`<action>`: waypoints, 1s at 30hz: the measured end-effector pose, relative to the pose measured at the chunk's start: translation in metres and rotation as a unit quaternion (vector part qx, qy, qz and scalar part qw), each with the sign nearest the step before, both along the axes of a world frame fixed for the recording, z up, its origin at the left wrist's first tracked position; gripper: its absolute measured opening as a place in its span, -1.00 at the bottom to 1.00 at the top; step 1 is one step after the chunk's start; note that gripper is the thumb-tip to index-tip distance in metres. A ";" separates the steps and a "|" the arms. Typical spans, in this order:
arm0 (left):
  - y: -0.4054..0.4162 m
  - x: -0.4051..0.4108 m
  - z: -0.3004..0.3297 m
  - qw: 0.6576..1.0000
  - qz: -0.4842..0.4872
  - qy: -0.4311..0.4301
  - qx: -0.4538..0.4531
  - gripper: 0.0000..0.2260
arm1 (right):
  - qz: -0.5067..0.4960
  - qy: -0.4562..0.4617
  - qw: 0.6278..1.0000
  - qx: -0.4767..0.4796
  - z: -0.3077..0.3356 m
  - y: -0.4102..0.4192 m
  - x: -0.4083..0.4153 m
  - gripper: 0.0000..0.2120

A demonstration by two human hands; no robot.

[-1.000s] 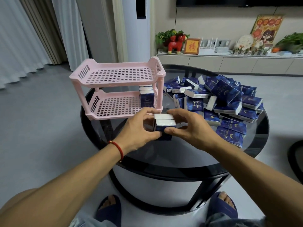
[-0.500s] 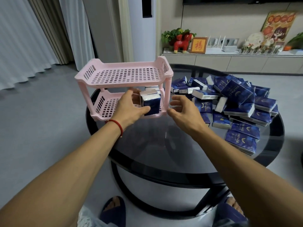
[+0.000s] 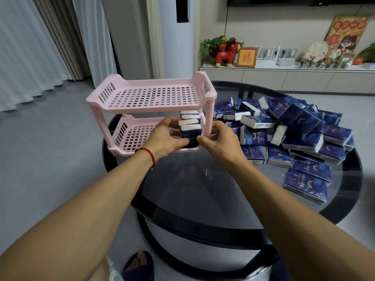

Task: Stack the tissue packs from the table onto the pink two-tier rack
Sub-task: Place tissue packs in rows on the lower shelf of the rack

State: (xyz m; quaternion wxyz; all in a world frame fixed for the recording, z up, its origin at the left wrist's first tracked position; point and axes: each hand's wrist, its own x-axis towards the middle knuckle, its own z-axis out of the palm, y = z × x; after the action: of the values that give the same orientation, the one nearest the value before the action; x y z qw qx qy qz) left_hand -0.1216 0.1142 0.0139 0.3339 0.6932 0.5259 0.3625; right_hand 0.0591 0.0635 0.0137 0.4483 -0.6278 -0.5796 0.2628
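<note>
Landmark: the pink two-tier rack stood on the round glass surface, and every place below is given from it.

Left hand: it reached into the lower tier from the near side. Its grip was closed around the left side of the front tissue pack, thumb low on the near face, fingers curled behind.

Right hand: it sat at the rack's near right post, thumb pressed to the same pack's right edge. The fingers curled outside the post, so whether they gripped the pack or the rack could not be told.

Why held so: the two hands seemed to squeeze the pack square against its neighbours at the tier's right end (a judgement from the pose).

Row in the rack: about four packs stood on edge in the lower tier, white ends up, packed tight against the right wall, probably to leave the tier's left part free for more.

Upper tier: no packs on it.

Pile: to the right of the rack lay a loose heap of blue packs, too overlapped for an exact count, well over twenty.

Progress: early, judging by the heap left.
</note>
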 end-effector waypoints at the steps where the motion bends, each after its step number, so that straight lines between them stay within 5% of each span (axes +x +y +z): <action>1: 0.001 0.001 0.000 1.000 0.004 0.010 0.000 -0.44 | 0.001 -0.002 1.000 0.000 0.000 0.002 -0.001 -0.63; 5: 0.001 0.007 -0.001 0.999 0.003 0.046 -0.013 -0.26 | 0.006 0.008 1.000 -0.009 0.000 0.007 -0.005 -0.63; 10: 0.004 0.010 -0.003 0.993 -0.013 0.115 0.012 -0.41 | -0.016 0.012 1.000 -0.010 -0.005 0.013 -0.011 -0.73; 30: 0.003 0.011 0.003 0.994 -0.050 0.100 -0.011 -0.35 | 0.043 0.081 0.996 -0.007 0.000 0.015 -0.006 -0.56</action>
State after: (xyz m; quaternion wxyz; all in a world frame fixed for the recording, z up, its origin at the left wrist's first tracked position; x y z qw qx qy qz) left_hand -0.1101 0.1170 0.0169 0.3048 0.7475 0.5257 0.2681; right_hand 0.0529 0.0780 0.0139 0.4779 -0.5821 -0.5656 0.3360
